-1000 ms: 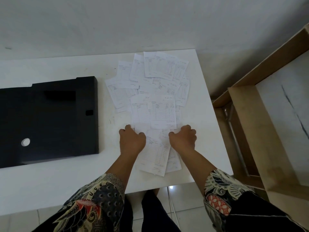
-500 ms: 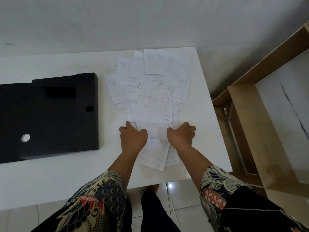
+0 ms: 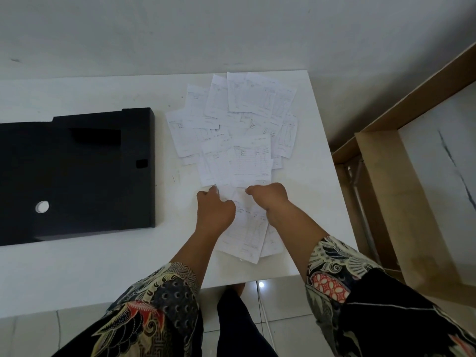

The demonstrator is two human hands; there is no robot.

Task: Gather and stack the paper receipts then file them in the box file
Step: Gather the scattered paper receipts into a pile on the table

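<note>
Receipts of thin white printed paper (image 3: 239, 140) lie in a loose overlapping spread on the right half of the white rectangular table (image 3: 77, 274), running from near the front edge back almost to the far edge. Nearest the person, patterned batik sleeves (image 3: 164, 305) frame the bottom of the view, with dark trousers and pale floor tiles (image 3: 283, 300) showing below the table's front edge. Two forearms reach forward over the closest sheets. The left hand (image 3: 213, 210) sits knuckles-up on the near papers, fingers curled under; a corner of paper shows at its fingertips, but whether it is pinched cannot be told. The right hand (image 3: 270, 199) is beside it and close to it, also knuckles-up with fingers curled down onto the sheets, and its grip is likewise hidden from above. Left of the hands, well apart from the paper spread, the flat black rectangular box file (image 3: 77, 173) lies closed on the table, a round finger hole in its near part. To the right, off the table, stands a light brown wooden frame (image 3: 386, 189) around a pale panel. Beyond the table's far edge rises a plain grey-white wall (image 3: 206, 32).
</note>
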